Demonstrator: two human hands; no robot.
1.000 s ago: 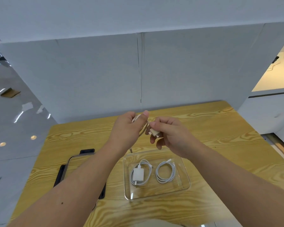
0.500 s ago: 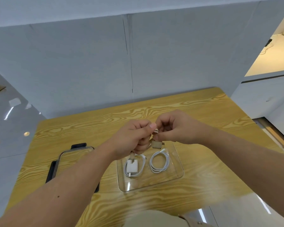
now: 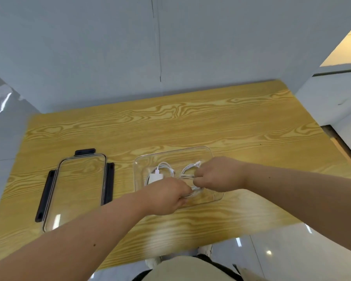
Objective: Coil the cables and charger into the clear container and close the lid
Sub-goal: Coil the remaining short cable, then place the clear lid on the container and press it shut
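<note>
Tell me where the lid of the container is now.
In the head view the lid lies flat on the wooden table, left of the clear container, beyond the left forearm.

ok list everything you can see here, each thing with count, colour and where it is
light wooden table: one, yellow-brown grain, against the pale wall
clear rectangular plastic container: one, transparent, on the table right of centre
clear lid with black clips: one, transparent with black latches, flat on the table left of the container
white charger block: one, white, inside the container, left part
coiled white cables: at least two, white, inside the container; exact number unclear under the hands
pale wall panels: grey-white, behind the table
shoe: one visible, white, on the floor at the table's near edge
left hand: one, closed on a cable at the container's near side
right hand: one, closed on a cable over the container
</note>
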